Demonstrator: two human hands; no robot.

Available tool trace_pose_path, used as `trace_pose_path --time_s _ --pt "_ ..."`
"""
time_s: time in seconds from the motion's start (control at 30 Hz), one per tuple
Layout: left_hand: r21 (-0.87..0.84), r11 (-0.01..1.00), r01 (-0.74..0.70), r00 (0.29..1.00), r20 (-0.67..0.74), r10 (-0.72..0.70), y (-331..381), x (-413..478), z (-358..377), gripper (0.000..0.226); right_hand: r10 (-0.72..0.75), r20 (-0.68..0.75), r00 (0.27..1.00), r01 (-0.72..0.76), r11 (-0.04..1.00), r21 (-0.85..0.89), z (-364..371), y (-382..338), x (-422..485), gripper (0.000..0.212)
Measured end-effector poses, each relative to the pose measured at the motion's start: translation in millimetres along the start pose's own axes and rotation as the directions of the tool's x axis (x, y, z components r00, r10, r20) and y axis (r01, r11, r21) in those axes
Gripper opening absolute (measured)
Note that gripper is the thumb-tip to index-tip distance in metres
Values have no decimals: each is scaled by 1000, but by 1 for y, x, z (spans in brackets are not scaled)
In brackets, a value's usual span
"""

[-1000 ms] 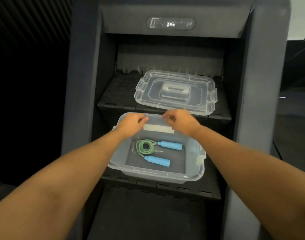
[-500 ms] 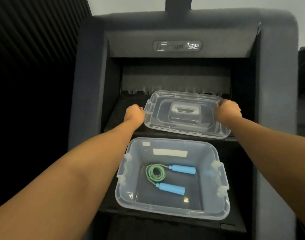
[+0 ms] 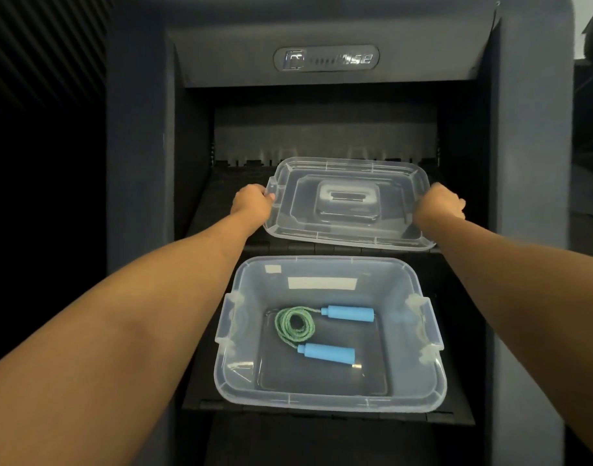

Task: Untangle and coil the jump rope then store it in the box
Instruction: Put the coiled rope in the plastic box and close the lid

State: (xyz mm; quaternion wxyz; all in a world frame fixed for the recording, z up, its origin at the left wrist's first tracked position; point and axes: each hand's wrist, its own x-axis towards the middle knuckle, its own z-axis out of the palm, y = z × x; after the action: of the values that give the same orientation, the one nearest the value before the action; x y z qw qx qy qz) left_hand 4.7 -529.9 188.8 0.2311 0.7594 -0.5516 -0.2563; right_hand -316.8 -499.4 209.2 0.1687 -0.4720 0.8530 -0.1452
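A clear plastic box (image 3: 325, 396) stands open on the dark lower ledge. Inside it lies the jump rope (image 3: 294, 325), its green cord coiled at the left and its two blue handles pointing right. Behind the box, on the upper ledge, is the clear lid (image 3: 347, 227) with a moulded handle in its middle. My left hand (image 3: 252, 202) grips the lid's left end at the latch tab. My right hand (image 3: 440, 205) grips the lid's right end. The lid's near edge is tilted up slightly off the ledge.
The box and lid sit inside a dark grey cabinet (image 3: 137, 163) with tall side walls close to both arms. A badge plate (image 3: 326, 58) is at the top. White labels (image 3: 322, 283) stick to the box's far wall.
Both hands went from the box's far rim up to the two ends of the lid and took hold of it. The view has moved closer and lower.
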Motion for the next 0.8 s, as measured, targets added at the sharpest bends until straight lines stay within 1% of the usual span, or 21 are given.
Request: trace_pose_path --time_s 0.07,0.17,0.2,0.3,0.37,0.43,0.47,0.57,0.7,0.73,0.8 --pt "-72 996 47 999 -2 -47 1 -1 -2 22 23 -16 1000 -21 994 106 -2 3 -4 49" --pt "-173 980 100 995 18 -99 -2 -11 -9 10 51 -20 998 -44 967 251 -8 8 -10 32" --pt "-205 973 103 995 31 -99 -4 -15 -13 11 58 -23 998 -50 959 281 -11 11 -12 28" --pt "-275 958 78 996 66 -62 -9 -34 -28 14 58 -39 998 -38 917 396 -21 19 -25 24" --pt "-300 953 46 997 74 -25 -13 -47 -40 23 22 -79 997 18 882 471 -28 23 -40 27" --pt "-313 950 6 997 77 19 -20 -65 -53 23 -15 -124 992 80 836 543 -36 28 -54 32" --pt "-320 947 -9 996 77 35 -24 -74 -59 20 -24 -130 991 96 805 585 -40 31 -61 31" --pt "-345 937 -47 997 40 65 -38 -106 -74 10 -50 -80 996 92 690 718 -52 42 -82 32" --pt "-393 918 -50 999 -1 53 -57 -151 -89 9 -167 18 986 82 575 814 -66 59 -115 28" --pt "-433 901 -38 999 -1 42 -62 -161 -91 8 -191 31 981 82 557 826 -68 64 -123 27" --pt "-552 834 12 999 37 10 -67 -179 -95 6 -228 59 972 70 517 853 -73 74 -137 28"
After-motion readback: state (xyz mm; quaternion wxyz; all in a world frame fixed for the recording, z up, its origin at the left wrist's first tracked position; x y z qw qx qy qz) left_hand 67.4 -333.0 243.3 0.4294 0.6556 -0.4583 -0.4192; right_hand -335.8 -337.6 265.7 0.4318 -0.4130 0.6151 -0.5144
